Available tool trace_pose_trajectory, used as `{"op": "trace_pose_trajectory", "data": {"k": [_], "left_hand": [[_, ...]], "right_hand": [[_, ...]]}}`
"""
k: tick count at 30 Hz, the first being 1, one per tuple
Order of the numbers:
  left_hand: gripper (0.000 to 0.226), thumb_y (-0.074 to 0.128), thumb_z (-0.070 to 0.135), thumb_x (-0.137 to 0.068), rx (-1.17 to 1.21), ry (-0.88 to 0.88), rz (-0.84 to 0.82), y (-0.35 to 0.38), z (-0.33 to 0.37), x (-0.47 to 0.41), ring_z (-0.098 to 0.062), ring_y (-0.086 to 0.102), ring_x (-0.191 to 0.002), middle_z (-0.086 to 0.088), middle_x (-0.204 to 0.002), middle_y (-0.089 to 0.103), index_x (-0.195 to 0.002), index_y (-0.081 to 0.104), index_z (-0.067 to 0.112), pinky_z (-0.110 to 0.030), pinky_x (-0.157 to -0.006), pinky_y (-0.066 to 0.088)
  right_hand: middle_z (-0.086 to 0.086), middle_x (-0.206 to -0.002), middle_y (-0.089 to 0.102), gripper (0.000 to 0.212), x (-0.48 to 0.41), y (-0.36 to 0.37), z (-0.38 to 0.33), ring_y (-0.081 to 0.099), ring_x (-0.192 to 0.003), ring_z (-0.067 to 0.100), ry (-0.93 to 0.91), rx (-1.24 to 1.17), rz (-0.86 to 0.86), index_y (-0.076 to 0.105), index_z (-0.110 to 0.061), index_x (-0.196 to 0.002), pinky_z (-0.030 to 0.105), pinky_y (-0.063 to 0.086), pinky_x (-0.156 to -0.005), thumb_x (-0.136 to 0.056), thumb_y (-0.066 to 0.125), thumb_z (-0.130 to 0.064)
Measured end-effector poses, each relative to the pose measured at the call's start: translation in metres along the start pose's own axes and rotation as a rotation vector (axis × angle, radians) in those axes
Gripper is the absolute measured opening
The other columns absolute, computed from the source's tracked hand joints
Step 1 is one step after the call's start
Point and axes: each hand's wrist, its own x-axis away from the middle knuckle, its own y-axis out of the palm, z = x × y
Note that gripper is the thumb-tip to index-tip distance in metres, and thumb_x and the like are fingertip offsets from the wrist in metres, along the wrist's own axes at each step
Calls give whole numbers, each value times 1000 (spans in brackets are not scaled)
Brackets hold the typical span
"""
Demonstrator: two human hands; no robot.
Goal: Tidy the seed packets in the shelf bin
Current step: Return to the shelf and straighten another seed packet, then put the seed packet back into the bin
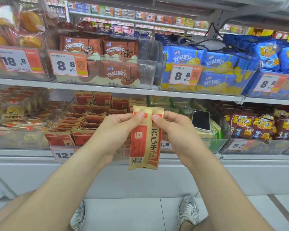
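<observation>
Left hand [122, 129]: pinches seed packet [145, 139] near its top.
Right hand [175, 129]: pinches the opposite top edge.
Look: upright, tan paper, red panels, barcode at bottom.
Place: before the shelf bin [63, 112].

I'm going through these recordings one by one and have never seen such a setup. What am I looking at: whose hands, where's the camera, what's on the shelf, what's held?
No robot: a person wears one wide-angle camera on the head, looking forward and down at their own arms. The left hand and right hand pinch one seed packet upright before a shop shelf. Behind it a clear bin holds more packets, many leaning unevenly. A phone lies on the goods in the next bin. The shelf above carries brown packs and blue packs behind price tags.
</observation>
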Motion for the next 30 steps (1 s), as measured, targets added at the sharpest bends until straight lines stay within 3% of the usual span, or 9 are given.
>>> {"op": "trace_pose_trajectory", "data": {"k": [5,10,13,16,18,20,23,25,30], "left_hand": [[38,51,44,-110,67,-8,1,1,-1,-3,-21,81,-103,-5,-109,83,-117,81,21,-44,-97,59],[31,53,37,-111,125,57,53,5,-2,-1,-22,81,-102,-5,-109,83,-120,79,21,-42,-90,62],[15,67,23,-106,75,201,216,6,1,2,-20,82,-93,-3,-100,84,-120,71,19,-36,-73,67],[17,80,14,-97,-149,468,395,4,-1,1,-16,79,-84,0,-92,79,-104,65,18,-41,-76,67],[17,84,21,-93,-315,572,399,7,-4,3,-12,76,-80,7,-87,77,-91,68,22,-43,-74,65],[24,89,39,-85,-403,560,399,8,-5,6,-11,75,-74,11,-82,76,-87,69,25,-43,-69,63],[39,86,62,-76,-452,537,384,8,-6,7,-15,74,-72,8,-77,76,-84,72,26,-44,-67,62],[41,83,65,-76,-431,531,346,7,-4,7,-14,76,-75,8,-78,77,-84,74,26,-44,-70,63],[10,82,31,-92,-345,497,276,7,-4,5,-12,78,-78,8,-80,80,-86,81,24,-47,-76,66]], "right_hand": [[0,-100,83,18,1,-3,0,79,-97,17,-47,-11,-11,80,-13,-108,37,62,-93,-106,67,-26],[0,-99,83,20,1,0,0,79,-96,17,-86,-15,10,81,-14,-104,38,61,-92,-105,68,-29],[1,-95,83,18,0,1,-2,79,-91,17,-115,-17,28,82,-13,-100,38,62,-89,-103,70,-26],[4,-88,82,16,2,3,-4,75,-78,11,-184,-4,44,81,-8,-94,29,62,-79,-101,72,-19],[7,-81,80,21,3,6,-4,71,-71,10,-270,21,72,77,-4,-86,29,59,-72,-102,70,-17],[6,-74,76,29,4,9,-2,68,-68,12,-379,28,99,74,-6,-78,30,57,-68,-104,69,-18],[1,-66,69,34,7,13,0,61,-64,11,-547,71,166,72,-15,-71,31,53,-64,-103,68,-25],[-5,-62,65,34,10,16,-1,57,-61,10,-612,96,214,71,-17,-70,30,49,-62,-102,67,-28],[-1,-61,60,34,10,17,2,57,-60,23,-682,159,278,66,-13,-71,46,48,-59,-102,64,-26]]}}
